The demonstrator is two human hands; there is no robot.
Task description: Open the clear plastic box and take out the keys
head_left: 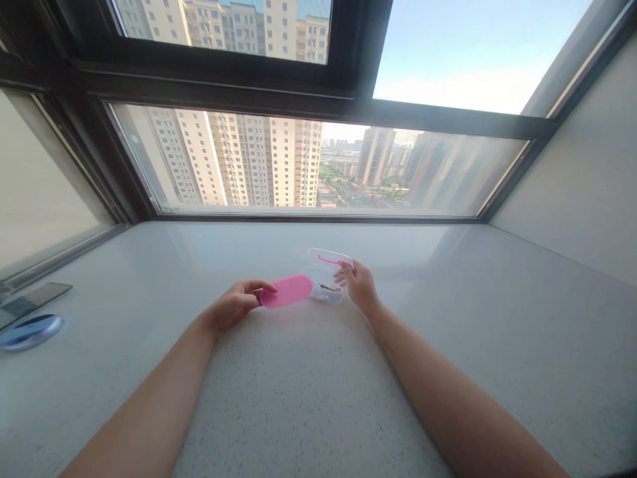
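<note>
In the head view, my left hand (240,301) grips one end of a flat pink oval piece (288,291), thumb on top and fingers underneath. The piece is held level, and its far end reaches in front of a small clear plastic box (332,294). A few small dark marks show on or inside this box. My right hand (359,284) pinches the edge of a clear lid (318,253) with a pink strip along it, raised above the box. Whether lid and box are joined cannot be made out.
Both hands are over a pale speckled windowsill counter (303,398). At the far left lie a shiny bluish oval object (30,332) and a flat grey rectangular piece (37,299). A dark-framed window (318,218) runs along the back, and a white wall (577,166) stands on the right.
</note>
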